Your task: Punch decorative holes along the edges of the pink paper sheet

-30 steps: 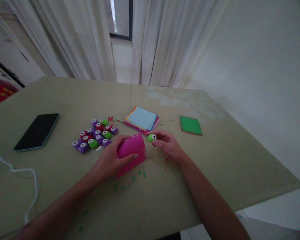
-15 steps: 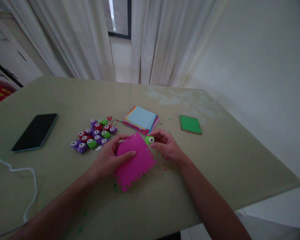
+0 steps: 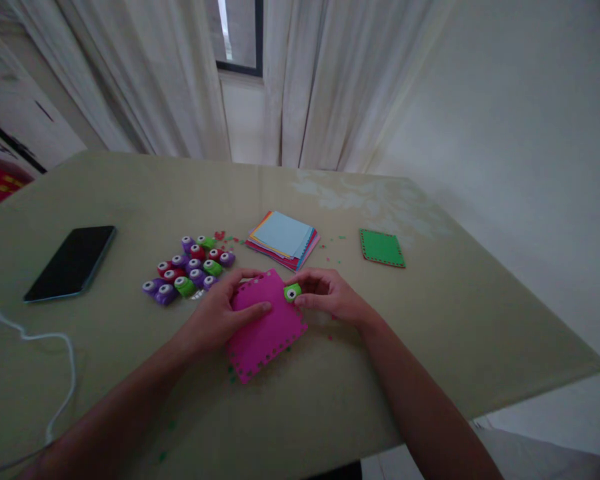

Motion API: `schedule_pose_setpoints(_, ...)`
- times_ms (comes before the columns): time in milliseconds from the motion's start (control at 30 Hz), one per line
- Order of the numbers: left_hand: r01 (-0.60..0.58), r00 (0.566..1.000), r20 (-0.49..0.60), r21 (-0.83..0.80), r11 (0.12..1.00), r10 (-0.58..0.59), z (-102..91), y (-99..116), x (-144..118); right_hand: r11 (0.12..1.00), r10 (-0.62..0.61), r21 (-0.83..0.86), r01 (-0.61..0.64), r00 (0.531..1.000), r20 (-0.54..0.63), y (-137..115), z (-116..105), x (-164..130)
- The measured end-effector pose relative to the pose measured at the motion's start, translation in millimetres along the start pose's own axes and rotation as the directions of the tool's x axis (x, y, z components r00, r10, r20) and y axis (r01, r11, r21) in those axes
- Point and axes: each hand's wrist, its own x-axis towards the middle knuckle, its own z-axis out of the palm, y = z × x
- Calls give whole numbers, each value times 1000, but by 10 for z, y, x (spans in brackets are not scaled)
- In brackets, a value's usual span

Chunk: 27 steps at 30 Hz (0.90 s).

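My left hand [image 3: 223, 310] grips a pink square of paper [image 3: 263, 337] by its left side, thumb on top and fingers behind. Small punched holes run along the edges of this sheet, and it is held tilted above the table. Between the thumb and fingers of my right hand [image 3: 330, 293] is a small green craft punch [image 3: 292, 293] with a white top and a dark shape on it. The punch sits at the paper's upper right edge; whether the edge is inside its slot I cannot tell.
Several purple, red and green craft punches [image 3: 195, 265] stand left of my hands. Behind lies a stack of coloured paper [image 3: 283, 235]; a hole-edged green square [image 3: 382, 248] is to the right. A black tablet [image 3: 71, 263] and white cable [image 3: 65, 340] are at left. Paper bits are scattered around.
My right hand has brought the green punch left and slightly down, from beside the pink paper onto its upper right edge. The paper has shifted slightly left in my left hand's hold.
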Motion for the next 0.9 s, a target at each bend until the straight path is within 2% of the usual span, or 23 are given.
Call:
schedule_pose_setpoints(100,-83,996,-6,213,974,87,-43,-47,31,995,24,-99,-24,1000,3,16,1,-1)
schedule_pose_setpoints(167,-130,990,-6,296,946,138,-51,-73,48,982,9,-186,-11,1000,-9,26,12,-2)
schedule_pose_setpoints(333,-191,981,29,361,913,194,-21,-112,53,906,-20,-422,13,1000,-11,23,35,-6)
schedule_pose_setpoints(433,-214,976,45,417,883,215,13,-142,41,839,-79,-540,67,997,2,-4,24,-8)
schedule_pose_setpoints(500,-264,958,38,505,822,284,39,-166,31,788,-131,-606,112,991,13,-25,12,-9)
schedule_pose_setpoints(633,-338,884,22,721,605,467,78,-179,-9,747,-164,-651,134,986,15,-42,6,-14)
schedule_pose_setpoints(700,-355,878,63,751,557,474,90,-164,-36,748,-165,-650,137,986,18,-36,10,-16)
schedule_pose_setpoints(800,-387,892,156,749,538,424,104,-145,-66,737,-170,-660,147,985,29,-23,13,-12)
schedule_pose_setpoints(900,-402,897,205,749,527,393,113,-152,-75,719,-190,-676,163,981,34,-18,10,-1)
